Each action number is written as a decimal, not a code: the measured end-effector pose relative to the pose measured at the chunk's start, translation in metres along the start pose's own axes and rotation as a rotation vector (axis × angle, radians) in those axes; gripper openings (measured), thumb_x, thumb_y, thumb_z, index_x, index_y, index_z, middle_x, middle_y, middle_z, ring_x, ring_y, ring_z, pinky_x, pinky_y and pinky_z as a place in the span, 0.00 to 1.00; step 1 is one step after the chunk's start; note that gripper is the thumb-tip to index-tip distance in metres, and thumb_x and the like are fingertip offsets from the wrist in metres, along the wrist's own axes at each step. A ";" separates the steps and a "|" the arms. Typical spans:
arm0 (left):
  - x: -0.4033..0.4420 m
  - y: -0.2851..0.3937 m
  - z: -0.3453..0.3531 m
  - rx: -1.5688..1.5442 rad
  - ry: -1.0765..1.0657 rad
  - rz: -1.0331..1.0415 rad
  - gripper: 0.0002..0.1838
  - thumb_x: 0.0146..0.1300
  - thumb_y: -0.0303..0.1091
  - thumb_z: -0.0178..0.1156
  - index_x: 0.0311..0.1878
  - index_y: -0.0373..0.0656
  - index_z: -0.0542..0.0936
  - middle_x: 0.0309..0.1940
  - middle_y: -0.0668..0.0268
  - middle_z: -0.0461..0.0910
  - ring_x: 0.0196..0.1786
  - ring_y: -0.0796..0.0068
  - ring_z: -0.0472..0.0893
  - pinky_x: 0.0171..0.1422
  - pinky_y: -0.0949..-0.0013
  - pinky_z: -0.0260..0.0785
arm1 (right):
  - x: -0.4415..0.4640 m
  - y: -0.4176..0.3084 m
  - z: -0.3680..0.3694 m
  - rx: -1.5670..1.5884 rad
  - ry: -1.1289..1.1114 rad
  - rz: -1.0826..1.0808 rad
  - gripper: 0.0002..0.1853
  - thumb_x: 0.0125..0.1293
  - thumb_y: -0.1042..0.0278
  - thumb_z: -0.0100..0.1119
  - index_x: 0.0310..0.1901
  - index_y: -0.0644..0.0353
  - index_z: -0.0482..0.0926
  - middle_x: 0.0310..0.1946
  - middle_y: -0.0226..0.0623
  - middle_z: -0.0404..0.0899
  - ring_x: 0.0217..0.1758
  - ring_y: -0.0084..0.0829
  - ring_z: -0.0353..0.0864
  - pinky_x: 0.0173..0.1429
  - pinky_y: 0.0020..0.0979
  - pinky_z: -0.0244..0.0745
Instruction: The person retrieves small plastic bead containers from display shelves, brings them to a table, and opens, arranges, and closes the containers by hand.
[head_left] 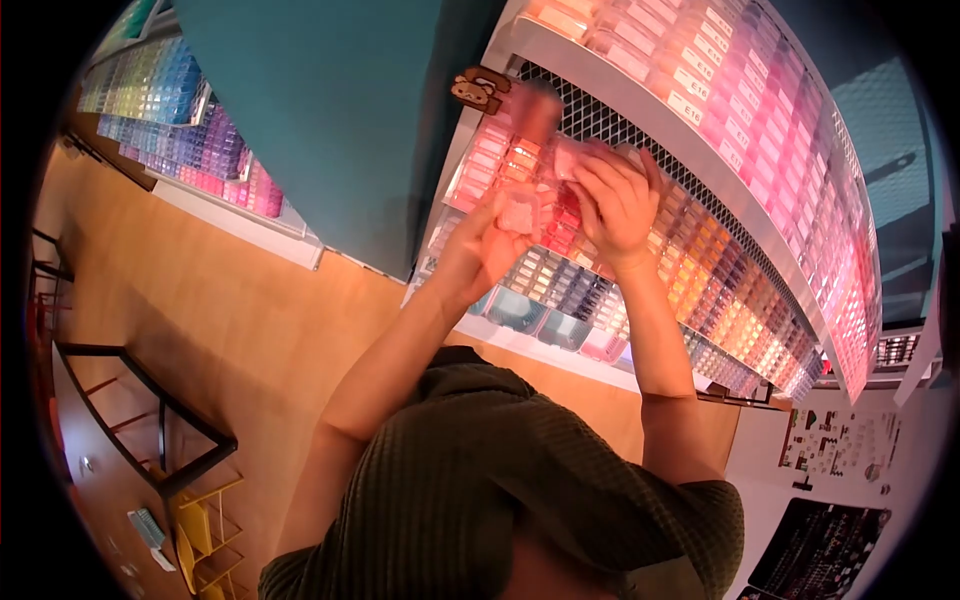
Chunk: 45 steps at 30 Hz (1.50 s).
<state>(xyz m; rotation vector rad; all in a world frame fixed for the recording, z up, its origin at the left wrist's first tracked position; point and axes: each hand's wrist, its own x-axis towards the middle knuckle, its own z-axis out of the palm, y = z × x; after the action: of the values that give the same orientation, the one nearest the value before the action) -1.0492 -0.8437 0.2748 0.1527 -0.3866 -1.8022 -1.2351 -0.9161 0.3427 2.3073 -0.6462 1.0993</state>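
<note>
Shirt: dark green, ribbed (pixel 480 470), nearest the camera; both bare forearms reach forward from it.
Left hand: grip (pixel 478 245) closed round a small clear box, fingers curled beneath and beside it.
Small clear box: pink contents (pixel 520 215), up in the left hand, in front of the rack rows, not seated in any row; lid on or off, cannot tell.
Right hand: grip (pixel 618 205) nearly closed, bent fingertips seemingly pinching a pale pink piece.
Pale pink piece: at the right fingertips (pixel 567 160), just beyond the clear box, apart from it; box, lid or contents, cannot tell.
Done so far: clear box off the rows and in hand; pink piece also seems held up.
Left to do: judging by now, neither is set down; nothing shows them joined or put away.
Rack: lower rows of small boxes (pixel 735 265), mostly filled, pink through orange to brown; black mesh strip (pixel 590 115) above.
Bear-shaped ornament: brown (pixel 480 90), at the rack's left edge.
Upper shelf: pink boxes (pixel 745 90), some labelled E16.
Background: teal panel (pixel 320 110), wood floor (pixel 200 290), second rack (pixel 170 100) far left.
</note>
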 end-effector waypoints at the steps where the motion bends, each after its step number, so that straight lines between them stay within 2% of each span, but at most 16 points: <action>1: 0.001 -0.001 0.000 -0.024 0.000 -0.007 0.22 0.78 0.47 0.51 0.62 0.39 0.73 0.61 0.52 0.76 0.59 0.65 0.78 0.61 0.66 0.72 | -0.002 -0.003 -0.002 0.012 -0.001 -0.004 0.16 0.53 0.71 0.76 0.44 0.53 0.85 0.47 0.29 0.85 0.55 0.34 0.83 0.74 0.49 0.62; 3: 0.002 -0.001 -0.003 0.003 -0.032 -0.030 0.21 0.77 0.47 0.52 0.60 0.40 0.75 0.59 0.56 0.78 0.56 0.67 0.79 0.56 0.68 0.71 | -0.004 -0.009 -0.006 0.024 0.006 -0.010 0.17 0.52 0.70 0.76 0.45 0.53 0.85 0.46 0.30 0.85 0.54 0.34 0.83 0.72 0.50 0.63; 7: 0.003 -0.006 -0.008 0.016 -0.040 -0.066 0.21 0.78 0.51 0.51 0.59 0.43 0.75 0.53 0.65 0.80 0.52 0.75 0.78 0.49 0.73 0.68 | -0.006 -0.039 -0.014 0.308 0.024 0.200 0.16 0.51 0.70 0.77 0.44 0.55 0.85 0.44 0.33 0.87 0.53 0.36 0.84 0.70 0.48 0.65; 10: -0.004 -0.010 0.009 0.151 0.122 -0.095 0.23 0.78 0.54 0.49 0.60 0.45 0.74 0.49 0.69 0.80 0.50 0.78 0.78 0.48 0.74 0.68 | -0.014 -0.050 -0.010 0.517 -0.098 0.273 0.12 0.52 0.71 0.75 0.40 0.55 0.86 0.45 0.34 0.87 0.53 0.36 0.84 0.69 0.49 0.67; 14: -0.011 -0.009 0.000 0.167 0.092 -0.067 0.24 0.79 0.55 0.46 0.62 0.45 0.73 0.51 0.68 0.80 0.50 0.77 0.78 0.49 0.73 0.68 | 0.005 -0.022 -0.002 0.505 -0.133 0.444 0.11 0.57 0.67 0.73 0.41 0.59 0.86 0.46 0.36 0.88 0.52 0.41 0.85 0.68 0.49 0.69; 15: -0.014 -0.008 0.003 0.165 0.116 -0.063 0.24 0.80 0.54 0.46 0.62 0.45 0.73 0.51 0.68 0.80 0.50 0.77 0.78 0.49 0.72 0.68 | 0.004 -0.015 0.002 0.363 -0.200 0.576 0.15 0.61 0.64 0.71 0.47 0.61 0.86 0.51 0.38 0.86 0.63 0.45 0.79 0.75 0.45 0.63; 18: -0.016 -0.008 0.004 0.149 0.142 -0.069 0.23 0.80 0.53 0.46 0.64 0.46 0.72 0.52 0.67 0.80 0.50 0.76 0.78 0.50 0.71 0.68 | 0.018 0.008 0.017 -0.079 -0.292 0.327 0.16 0.61 0.57 0.70 0.46 0.56 0.88 0.56 0.37 0.84 0.69 0.40 0.72 0.77 0.48 0.54; 19: -0.016 -0.007 0.002 0.142 0.144 -0.073 0.23 0.80 0.53 0.45 0.65 0.47 0.71 0.52 0.67 0.80 0.51 0.75 0.78 0.51 0.70 0.68 | 0.013 0.016 0.023 -0.022 -0.408 0.363 0.16 0.61 0.57 0.70 0.48 0.55 0.87 0.59 0.34 0.82 0.76 0.40 0.65 0.82 0.49 0.45; 22: -0.018 -0.007 -0.005 0.143 0.138 -0.036 0.27 0.77 0.58 0.49 0.67 0.48 0.72 0.53 0.64 0.82 0.51 0.74 0.80 0.51 0.71 0.69 | 0.013 0.018 0.023 0.123 -0.389 0.473 0.14 0.62 0.57 0.70 0.47 0.53 0.88 0.58 0.33 0.82 0.75 0.39 0.66 0.83 0.48 0.45; 23: -0.018 -0.007 -0.007 0.143 0.130 -0.027 0.27 0.77 0.58 0.49 0.67 0.48 0.72 0.54 0.64 0.82 0.52 0.73 0.80 0.51 0.70 0.69 | 0.013 0.014 0.022 0.089 -0.302 0.418 0.13 0.60 0.61 0.71 0.45 0.53 0.88 0.55 0.32 0.84 0.70 0.37 0.73 0.81 0.47 0.50; 26: -0.019 -0.008 -0.009 0.130 0.129 -0.023 0.25 0.78 0.55 0.48 0.67 0.48 0.71 0.55 0.64 0.81 0.55 0.71 0.80 0.53 0.69 0.70 | 0.002 0.009 0.019 0.072 -0.086 0.217 0.12 0.56 0.67 0.74 0.43 0.55 0.88 0.49 0.32 0.86 0.61 0.36 0.81 0.78 0.47 0.57; 29: -0.018 -0.006 -0.005 0.095 0.152 -0.031 0.22 0.80 0.51 0.46 0.67 0.48 0.70 0.56 0.65 0.80 0.57 0.69 0.79 0.55 0.68 0.70 | 0.002 0.001 0.009 0.062 0.002 0.029 0.15 0.52 0.73 0.77 0.43 0.56 0.87 0.44 0.32 0.86 0.53 0.35 0.85 0.73 0.47 0.64; 32: -0.014 -0.007 -0.005 0.079 0.132 -0.035 0.23 0.80 0.51 0.47 0.68 0.48 0.69 0.57 0.64 0.79 0.58 0.67 0.79 0.56 0.67 0.70 | -0.002 -0.006 0.002 0.043 0.040 -0.028 0.14 0.52 0.71 0.76 0.42 0.55 0.86 0.45 0.31 0.85 0.52 0.34 0.84 0.70 0.48 0.67; 39: -0.007 -0.012 -0.003 0.061 0.113 -0.031 0.26 0.79 0.53 0.47 0.69 0.44 0.67 0.60 0.60 0.77 0.60 0.63 0.79 0.63 0.60 0.72 | -0.006 -0.013 -0.013 0.039 0.040 0.013 0.15 0.50 0.73 0.78 0.41 0.55 0.85 0.43 0.30 0.85 0.51 0.34 0.83 0.68 0.46 0.68; 43: -0.010 -0.010 0.008 0.016 0.102 -0.026 0.32 0.78 0.56 0.48 0.72 0.42 0.65 0.65 0.57 0.74 0.66 0.63 0.77 0.71 0.58 0.70 | -0.009 -0.036 -0.025 0.193 0.022 0.133 0.14 0.51 0.71 0.77 0.39 0.55 0.85 0.43 0.30 0.84 0.50 0.35 0.83 0.68 0.46 0.67; 45: -0.009 -0.011 0.008 -0.065 0.095 -0.034 0.29 0.78 0.54 0.48 0.71 0.43 0.65 0.62 0.57 0.76 0.65 0.61 0.77 0.71 0.56 0.71 | -0.017 -0.048 -0.023 0.255 -0.045 0.152 0.13 0.51 0.71 0.77 0.39 0.55 0.85 0.43 0.31 0.84 0.49 0.36 0.83 0.69 0.46 0.66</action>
<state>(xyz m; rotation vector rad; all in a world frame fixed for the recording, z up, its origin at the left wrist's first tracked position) -1.0596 -0.8306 0.2775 0.1996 -0.2591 -1.8308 -1.2291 -0.8622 0.3304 2.5393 -0.7466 1.2664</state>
